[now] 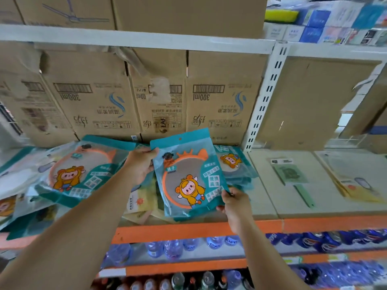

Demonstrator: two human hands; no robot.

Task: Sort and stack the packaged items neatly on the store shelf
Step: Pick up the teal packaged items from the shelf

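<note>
- You are holding a teal plastic packet with an orange-rimmed round mirror and a cartoon figure on its front (188, 176). It is standing nearly upright, tilted a little, just above the front part of the shelf.
- Your left hand (142, 164) is grasping the packet's upper left edge, with the fingers curling round it.
- Your right hand (236, 204) is pinching the packet's lower right corner between thumb and fingers.
- The pale shelf board with the orange front rail (263, 195) is carrying the rest of the stock.
- A loose pile of matching teal mirror packets (79, 172) is lying askew to the left of your left arm. The packets are overlapping, and some are hanging over the front rail.
- More matching teal packets (234, 164) are lying just behind the held one, on its right side.
- A yellow printed packet (140, 204) is showing under the held packet, between your two arms.
- Brown cardboard boxes with upside-down print (94, 97) are standing in a row along the back of the shelf.
- A white slotted steel upright (266, 97) is dividing this bay from the next one to the right.
- A green long-handled brush in a clear packet (293, 176) is lying flat in that next bay, well apart from your hands.
- Clear plastic water bottles (173, 248) are standing on the shelf below.
</note>
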